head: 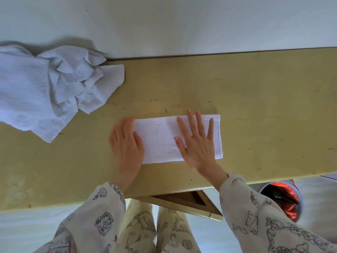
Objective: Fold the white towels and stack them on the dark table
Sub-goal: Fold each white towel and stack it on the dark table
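Folded white terry towel (pixel 162 139), a long rectangle, lies flat on the yellowish wooden table (pixel 255 106). Right hand (pixel 197 143) presses it with fingers spread; left hand (pixel 126 143) rests flat (slightly blurred) on its left end. Crumpled white towels (pixel 49 88) lie far left.

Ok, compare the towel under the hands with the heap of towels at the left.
The towel under the hands is folded into a flat, neat rectangle; the heap is crumpled and loose. The left hand and right hand lie on the folded towel; nothing touches the heap. Both are white and lie on the yellowish table.
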Demonstrator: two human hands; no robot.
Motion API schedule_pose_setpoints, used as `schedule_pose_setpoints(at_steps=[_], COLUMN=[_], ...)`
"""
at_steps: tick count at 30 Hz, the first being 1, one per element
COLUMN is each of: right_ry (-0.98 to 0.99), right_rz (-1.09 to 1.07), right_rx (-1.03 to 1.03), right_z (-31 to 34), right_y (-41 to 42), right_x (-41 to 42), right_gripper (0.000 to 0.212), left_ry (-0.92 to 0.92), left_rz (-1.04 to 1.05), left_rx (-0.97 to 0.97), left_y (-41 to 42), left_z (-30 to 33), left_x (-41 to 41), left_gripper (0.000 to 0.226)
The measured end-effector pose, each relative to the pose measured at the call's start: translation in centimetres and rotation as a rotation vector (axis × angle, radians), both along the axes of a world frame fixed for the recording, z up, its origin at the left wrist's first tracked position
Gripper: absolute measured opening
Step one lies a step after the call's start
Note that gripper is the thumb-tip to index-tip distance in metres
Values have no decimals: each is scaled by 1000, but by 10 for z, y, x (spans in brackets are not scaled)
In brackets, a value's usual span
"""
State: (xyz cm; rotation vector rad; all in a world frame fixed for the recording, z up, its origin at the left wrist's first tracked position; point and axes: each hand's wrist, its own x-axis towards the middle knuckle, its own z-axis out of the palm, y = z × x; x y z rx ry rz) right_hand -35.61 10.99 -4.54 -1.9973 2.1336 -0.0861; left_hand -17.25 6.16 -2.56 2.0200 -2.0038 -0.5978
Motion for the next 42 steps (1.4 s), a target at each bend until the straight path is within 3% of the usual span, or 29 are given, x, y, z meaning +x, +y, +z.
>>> schedule_pose_setpoints(at_steps=[2, 4, 8, 15, 26, 38, 42], right_ry=[-11, -5, 19, 42, 33, 57, -46], right_rz=[47, 51, -11, -19, -35, -101, -101], right_rx=[5, 22, 34, 45, 75, 89, 117], right_z=[2, -2, -12, -13, -10, -11, -4], right_y=[-3, -3, 2, 2, 1, -9, -13], right_x=[17, 28, 31, 33, 35, 42, 42], right_gripper=[57, 56, 56, 57, 59, 56, 54], left_ry=[-28, -2, 4, 100, 460, 590, 625], left_rz=[294, 383, 280, 300, 399, 467, 383], left_rx=[139, 283, 382, 426, 576, 619, 565], left_y=[-8, -13, -9, -11, -22, -31, -37], left_z=[10, 15, 16, 17, 27, 33, 53], left_x=[8, 12, 8, 0, 12, 22, 13], left_gripper=[37, 44, 45, 12, 29, 17, 19])
